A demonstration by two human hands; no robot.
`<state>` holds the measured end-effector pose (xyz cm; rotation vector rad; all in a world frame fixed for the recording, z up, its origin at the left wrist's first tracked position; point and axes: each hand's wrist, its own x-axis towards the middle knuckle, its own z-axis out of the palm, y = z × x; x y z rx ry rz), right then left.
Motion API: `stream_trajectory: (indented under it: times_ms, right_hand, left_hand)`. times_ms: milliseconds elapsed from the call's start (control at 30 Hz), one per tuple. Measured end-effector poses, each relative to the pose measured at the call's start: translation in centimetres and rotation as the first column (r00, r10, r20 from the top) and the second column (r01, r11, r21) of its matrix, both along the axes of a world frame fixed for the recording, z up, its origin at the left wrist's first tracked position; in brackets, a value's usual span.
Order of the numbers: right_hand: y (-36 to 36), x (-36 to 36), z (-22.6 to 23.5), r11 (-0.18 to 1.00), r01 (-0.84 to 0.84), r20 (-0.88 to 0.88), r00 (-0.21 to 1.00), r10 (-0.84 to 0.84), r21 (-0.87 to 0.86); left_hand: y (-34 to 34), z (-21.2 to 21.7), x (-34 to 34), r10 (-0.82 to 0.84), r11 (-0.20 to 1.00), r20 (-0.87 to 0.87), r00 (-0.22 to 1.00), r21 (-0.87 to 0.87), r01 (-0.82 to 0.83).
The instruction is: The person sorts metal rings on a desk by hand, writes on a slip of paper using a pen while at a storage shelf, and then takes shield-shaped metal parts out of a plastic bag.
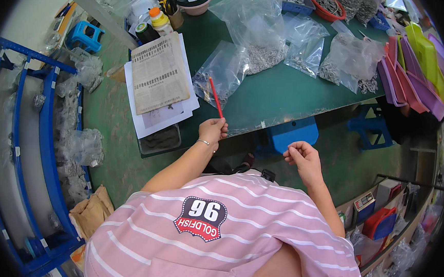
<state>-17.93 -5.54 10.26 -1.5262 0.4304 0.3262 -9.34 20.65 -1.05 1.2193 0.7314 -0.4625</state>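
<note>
Between the fingers of my left hand (212, 131), at the near edge of the table, a slim red stick (215, 98) like a pencil or pen points up and away. Its tip reaches over a clear plastic bag (222, 69) with small metal pieces inside. My right hand (305, 162) hangs in front of the table edge, apart from the tabletop. Its thumb and fingers are drawn together in a pinch; whatever may be in them is too small or hidden to make out.
The green table (261, 107) bears a folded newspaper (161, 76) on white sheets, a bag of metal chain (262, 53), a red basket (327, 5) and purple, pink and green trays (423, 73). Blue stools (292, 133) stand beneath. Blue shelving (54, 165) runs along the left.
</note>
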Motion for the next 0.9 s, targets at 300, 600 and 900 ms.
stream_trajectory:
  times_ms: [300, 600, 900]
  right_hand:
    - [-1.6, 3.0, -2.3, 0.994, -0.108, -0.068, 0.992, 0.109, 0.029]
    - [3.7, 17.7, -10.0, 0.955, -0.150, 0.142, 0.971, 0.190, -0.254]
    - [13.6, 27.4, -13.5, 0.991, 0.004, -0.125, 0.992, -0.021, -0.135]
  left_hand:
    - [0.3, -5.2, 2.3, 0.347, 0.914, -0.036, 0.937, 0.235, -0.330]
    - [3.2, -5.5, 2.6, 0.345, 0.930, -0.145, 0.927, 0.187, -0.317]
    - [5.5, -5.1, -0.4, -0.042, 0.991, -0.138, 0.990, -0.130, 0.024]
